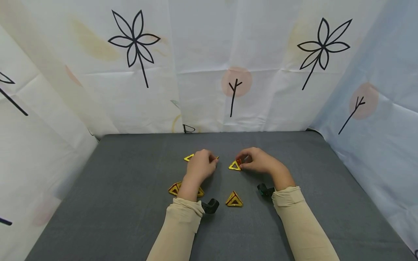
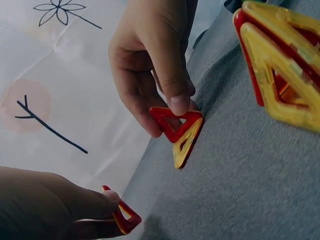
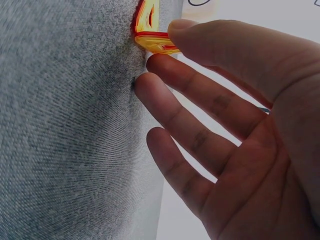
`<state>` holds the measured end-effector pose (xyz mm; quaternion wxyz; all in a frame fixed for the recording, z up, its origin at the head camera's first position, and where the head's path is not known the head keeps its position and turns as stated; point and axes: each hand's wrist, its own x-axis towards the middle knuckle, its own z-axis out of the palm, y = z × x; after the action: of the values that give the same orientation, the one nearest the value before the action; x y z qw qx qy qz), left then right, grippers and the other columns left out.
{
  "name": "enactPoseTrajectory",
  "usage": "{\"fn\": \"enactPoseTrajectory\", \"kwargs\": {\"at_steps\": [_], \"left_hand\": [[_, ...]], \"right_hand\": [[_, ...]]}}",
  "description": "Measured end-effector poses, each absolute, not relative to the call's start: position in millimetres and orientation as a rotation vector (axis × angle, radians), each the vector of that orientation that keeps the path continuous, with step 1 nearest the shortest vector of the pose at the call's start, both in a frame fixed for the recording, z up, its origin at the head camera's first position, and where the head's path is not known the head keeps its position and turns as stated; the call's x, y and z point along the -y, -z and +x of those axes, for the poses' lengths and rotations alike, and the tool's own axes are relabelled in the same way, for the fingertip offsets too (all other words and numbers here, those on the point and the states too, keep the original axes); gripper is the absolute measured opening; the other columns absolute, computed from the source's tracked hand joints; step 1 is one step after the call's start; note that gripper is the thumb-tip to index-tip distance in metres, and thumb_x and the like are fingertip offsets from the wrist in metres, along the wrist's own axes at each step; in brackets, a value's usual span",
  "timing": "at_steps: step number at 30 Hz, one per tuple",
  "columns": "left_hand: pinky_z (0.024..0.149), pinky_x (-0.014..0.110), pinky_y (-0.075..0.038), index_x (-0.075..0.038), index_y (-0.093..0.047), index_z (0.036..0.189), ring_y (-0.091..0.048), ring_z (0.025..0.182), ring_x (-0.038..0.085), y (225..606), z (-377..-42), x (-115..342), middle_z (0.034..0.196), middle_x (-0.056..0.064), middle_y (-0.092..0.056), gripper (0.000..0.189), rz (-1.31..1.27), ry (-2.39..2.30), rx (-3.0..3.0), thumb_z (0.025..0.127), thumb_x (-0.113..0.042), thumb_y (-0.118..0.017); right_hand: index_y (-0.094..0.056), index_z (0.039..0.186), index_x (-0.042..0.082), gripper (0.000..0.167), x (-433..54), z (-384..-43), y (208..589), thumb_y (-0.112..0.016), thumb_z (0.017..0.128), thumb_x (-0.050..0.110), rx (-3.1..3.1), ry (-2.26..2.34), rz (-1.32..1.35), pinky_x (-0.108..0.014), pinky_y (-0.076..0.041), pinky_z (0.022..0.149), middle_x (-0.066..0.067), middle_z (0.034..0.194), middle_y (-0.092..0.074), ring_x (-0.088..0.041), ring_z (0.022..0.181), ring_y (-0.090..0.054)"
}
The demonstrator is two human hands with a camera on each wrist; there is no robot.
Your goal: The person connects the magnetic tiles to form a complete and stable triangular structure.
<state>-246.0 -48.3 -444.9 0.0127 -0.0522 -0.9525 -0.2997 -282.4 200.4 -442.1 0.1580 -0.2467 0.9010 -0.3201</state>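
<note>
In the head view my left hand (image 1: 201, 166) is over the far middle of the table, pinching a small triangular magnetic tile. The left wrist view shows that tile's red frame (image 2: 120, 221) at the fingertips. To its right, my right hand (image 1: 258, 160) pinches a red triangular tile (image 2: 162, 123) between thumb and fingers. A yellow triangular tile (image 2: 177, 150) joins it edge to edge at an angle, low over the cloth. In the right wrist view the thumb (image 3: 215, 37) presses the tile while the other fingers (image 3: 172, 110) spread loosely.
A yellow tile (image 1: 187, 158) lies just beyond my left hand. Joined yellow-and-red tiles (image 1: 173, 189) sit partly hidden behind my left forearm. A small tile pyramid (image 1: 234, 204) stands nearer, between the arms. Grey cloth covers the table (image 1: 130, 217); printed curtains (image 1: 202, 43) surround it.
</note>
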Motion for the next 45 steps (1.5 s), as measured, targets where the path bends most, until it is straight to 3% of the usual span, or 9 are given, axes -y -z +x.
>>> {"fn": "enactPoseTrajectory", "kwargs": {"at_steps": [22, 45], "left_hand": [[0.081, 0.042, -0.058, -0.015, -0.080, 0.109, -0.071, 0.091, 0.018, 468.6, -254.8, 21.9, 0.108, 0.003, -0.077, 0.016, -0.423, 1.343, 2.861, 0.106, -0.026, -0.068], [0.078, 0.040, -0.055, -0.018, -0.078, 0.104, -0.067, 0.089, 0.016, 474.2, -255.0, 14.4, 0.105, 0.000, -0.076, 0.013, -0.467, 1.296, 2.877, 0.105, -0.028, -0.070]], "right_hand": [[-0.071, 0.129, 0.003, 0.029, -200.8, -282.7, 444.3, -0.071, 0.100, 0.002, -2.565, 0.945, -0.741, -0.044, -0.061, 0.090, -0.015, 0.120, -0.072, -0.032, 0.110, -0.074], [-0.073, 0.126, 0.007, 0.026, -197.8, -283.0, 443.5, -0.071, 0.101, 0.003, -2.571, 0.931, -0.740, -0.044, -0.061, 0.092, -0.012, 0.117, -0.074, -0.029, 0.109, -0.074]]}}
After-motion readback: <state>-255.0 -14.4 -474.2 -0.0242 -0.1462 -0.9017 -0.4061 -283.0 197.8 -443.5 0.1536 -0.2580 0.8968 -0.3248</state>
